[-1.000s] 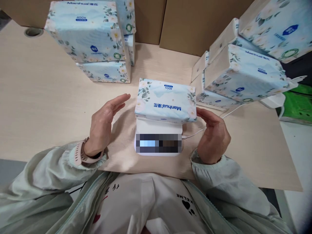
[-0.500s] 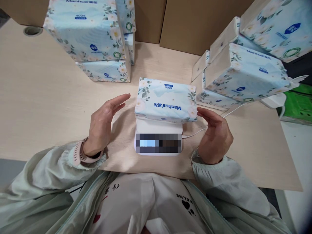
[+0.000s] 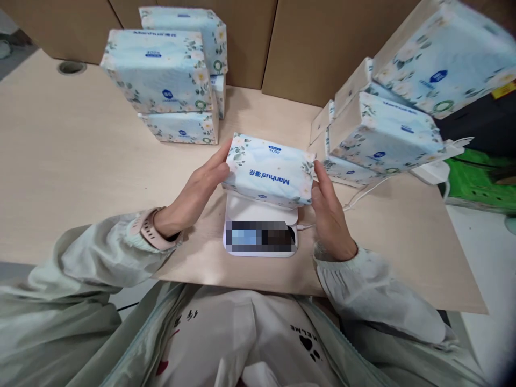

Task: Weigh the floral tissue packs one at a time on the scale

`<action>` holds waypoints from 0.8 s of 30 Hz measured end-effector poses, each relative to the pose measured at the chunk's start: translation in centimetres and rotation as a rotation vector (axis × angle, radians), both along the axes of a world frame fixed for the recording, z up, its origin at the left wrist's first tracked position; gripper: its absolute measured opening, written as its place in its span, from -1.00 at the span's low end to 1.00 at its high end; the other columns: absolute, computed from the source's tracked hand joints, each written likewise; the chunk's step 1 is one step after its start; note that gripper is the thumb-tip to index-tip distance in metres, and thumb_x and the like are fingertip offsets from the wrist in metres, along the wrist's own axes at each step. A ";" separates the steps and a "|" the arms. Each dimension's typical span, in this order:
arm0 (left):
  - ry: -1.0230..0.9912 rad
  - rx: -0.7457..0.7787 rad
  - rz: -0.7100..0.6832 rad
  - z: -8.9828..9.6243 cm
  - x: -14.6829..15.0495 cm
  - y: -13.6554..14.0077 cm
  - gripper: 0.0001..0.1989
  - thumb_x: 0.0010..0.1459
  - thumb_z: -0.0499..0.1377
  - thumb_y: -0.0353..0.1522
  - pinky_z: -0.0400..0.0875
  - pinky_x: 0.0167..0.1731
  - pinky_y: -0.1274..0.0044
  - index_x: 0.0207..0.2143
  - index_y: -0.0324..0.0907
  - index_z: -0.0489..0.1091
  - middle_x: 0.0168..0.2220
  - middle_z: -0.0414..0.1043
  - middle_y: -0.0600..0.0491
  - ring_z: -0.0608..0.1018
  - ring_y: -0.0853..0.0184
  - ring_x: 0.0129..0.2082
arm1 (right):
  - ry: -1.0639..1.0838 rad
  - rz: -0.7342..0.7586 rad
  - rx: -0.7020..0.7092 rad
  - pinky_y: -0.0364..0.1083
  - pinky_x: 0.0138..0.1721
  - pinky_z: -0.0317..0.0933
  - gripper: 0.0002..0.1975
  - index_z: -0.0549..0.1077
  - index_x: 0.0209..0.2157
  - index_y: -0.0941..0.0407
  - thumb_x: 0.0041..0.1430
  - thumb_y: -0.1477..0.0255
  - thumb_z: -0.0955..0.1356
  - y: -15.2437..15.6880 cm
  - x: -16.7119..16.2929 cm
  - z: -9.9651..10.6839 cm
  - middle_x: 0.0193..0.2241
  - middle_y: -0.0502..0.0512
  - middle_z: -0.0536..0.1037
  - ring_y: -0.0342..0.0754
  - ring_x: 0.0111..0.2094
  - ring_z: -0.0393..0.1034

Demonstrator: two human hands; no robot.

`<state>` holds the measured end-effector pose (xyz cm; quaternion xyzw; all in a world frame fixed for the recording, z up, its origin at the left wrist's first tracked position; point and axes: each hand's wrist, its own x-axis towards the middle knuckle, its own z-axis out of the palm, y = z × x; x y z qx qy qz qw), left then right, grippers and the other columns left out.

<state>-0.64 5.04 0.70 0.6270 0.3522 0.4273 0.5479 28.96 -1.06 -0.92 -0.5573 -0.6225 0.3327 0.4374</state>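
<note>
A blue-and-white floral pack of tissues (image 3: 269,171) is at the middle of the table, over a white scale (image 3: 262,214). My left hand (image 3: 196,192) grips the pack's left end, the thumb near its front edge. On the opposite end, my right hand (image 3: 331,215) holds it with the fingers along its side. The pack lies slightly tilted across the scale; whether it still rests on the plate cannot be told. The scale's display, at its front, is blurred out. A white cable (image 3: 306,227) runs from the scale's right side.
Stacked tissue packs (image 3: 157,72) stand at the back left, and more packs (image 3: 385,131) are piled at the back right. Brown cardboard boxes (image 3: 322,48) line the rear of the wooden table (image 3: 80,177). A green crate (image 3: 479,177) is beyond the right edge.
Both hands have moved inward from beside the tissue pack and closed on its two ends. The pack looks slightly turned. The camera view has shifted a little.
</note>
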 end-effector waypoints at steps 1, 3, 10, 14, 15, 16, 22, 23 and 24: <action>0.013 0.006 -0.028 0.4 0.2 0.6 -0.28 0.45 0.22 0.06 0.09 0.64 -0.06 0.55 0.11 0.29 0.64 0.08 0.15 0.09 -0.11 0.67 | 0.011 0.016 -0.041 0.32 0.64 0.05 -0.08 0.07 0.62 -0.08 0.44 -0.22 0.27 0.4 -0.3 0.8 0.63 0.16 0.17 0.23 0.66 0.04; 0.017 0.028 -0.032 0.9 0.5 2.3 -0.24 0.42 0.27 -0.02 0.09 0.65 -0.02 0.57 0.08 0.24 0.65 0.05 0.17 0.08 -0.11 0.67 | 0.016 0.032 -0.066 0.32 0.70 -0.19 0.07 -0.04 0.65 -0.06 0.35 -0.31 0.29 1.9 -0.9 2.2 0.67 0.11 0.05 0.22 0.71 -0.18; 0.040 0.103 0.087 -0.4 2.7 12.2 -0.01 0.22 0.34 -0.30 0.14 0.64 0.05 0.63 0.11 0.05 0.62 0.13 0.14 0.10 -0.05 0.67 | -0.129 0.083 -0.006 0.23 0.71 -0.22 0.19 -0.30 0.66 0.04 0.33 -0.32 0.25 13.9 -2.3 2.8 0.71 0.13 -0.16 0.16 0.72 -0.25; 0.119 0.108 0.084 -2.6 4.0 15.7 0.28 0.12 0.42 -0.27 0.14 0.61 0.05 0.68 -0.16 -0.30 0.67 -0.08 -0.20 0.09 -0.12 0.67 | -0.240 0.013 -0.078 0.36 0.68 -0.16 -0.03 -0.24 0.65 0.02 0.46 -0.09 0.22 19.8 -2.9 1.1 0.70 0.18 -0.10 0.21 0.70 -0.13; 0.164 0.129 0.088 -3.0 4.3 16.2 0.34 0.09 0.46 -0.25 0.09 0.62 0.04 0.67 -0.21 -0.32 0.67 -0.13 -0.27 0.05 -0.14 0.68 | -0.282 0.001 -0.083 0.41 0.67 -0.18 -0.09 -0.17 0.64 0.03 0.48 -0.04 0.22 20.6 -3.1 0.8 0.69 0.21 -0.08 0.24 0.70 -0.15; 0.218 0.155 0.101 -3.4 4.5 16.6 0.38 0.05 0.51 -0.23 0.00 0.64 0.04 0.66 -0.26 -0.30 0.68 -0.17 -0.31 -0.01 -0.16 0.69 | -0.331 -0.011 -0.082 0.46 0.66 -0.21 -0.15 -0.09 0.63 0.05 0.50 0.01 0.21 21.0 -3.3 0.7 0.69 0.24 -0.06 0.28 0.70 -0.18; 0.326 0.178 0.315 -2.5 7.1 18.6 0.16 0.03 0.58 -0.26 -0.50 0.65 0.02 0.55 -0.36 0.11 0.69 -0.30 -0.28 -0.34 -0.12 0.71 | -0.606 0.066 0.237 0.43 0.65 -0.11 -0.34 0.21 0.54 0.06 0.54 0.14 0.23 15.5 -5.0 2.4 0.66 0.26 0.06 0.30 0.68 -0.08; 0.308 0.180 0.344 -1.8 7.7 18.6 0.08 0.10 0.54 -0.26 -0.56 0.64 0.02 0.54 -0.34 0.14 0.70 -0.33 -0.20 -0.40 -0.07 0.70 | -0.602 0.100 0.318 0.41 0.64 -0.05 -0.39 0.25 0.52 0.00 0.57 0.12 0.21 13.8 -4.7 3.1 0.63 0.20 0.15 0.27 0.65 0.01; 0.291 0.194 0.359 -0.9 8.4 18.2 0.01 0.16 0.51 -0.28 -0.60 0.64 0.05 0.54 -0.31 0.16 0.70 -0.36 -0.12 -0.44 0.00 0.70 | -0.585 0.118 0.387 0.40 0.63 0.01 -0.42 0.29 0.49 -0.06 0.59 0.09 0.18 12.2 -4.0 4.0 0.59 0.15 0.24 0.24 0.63 0.09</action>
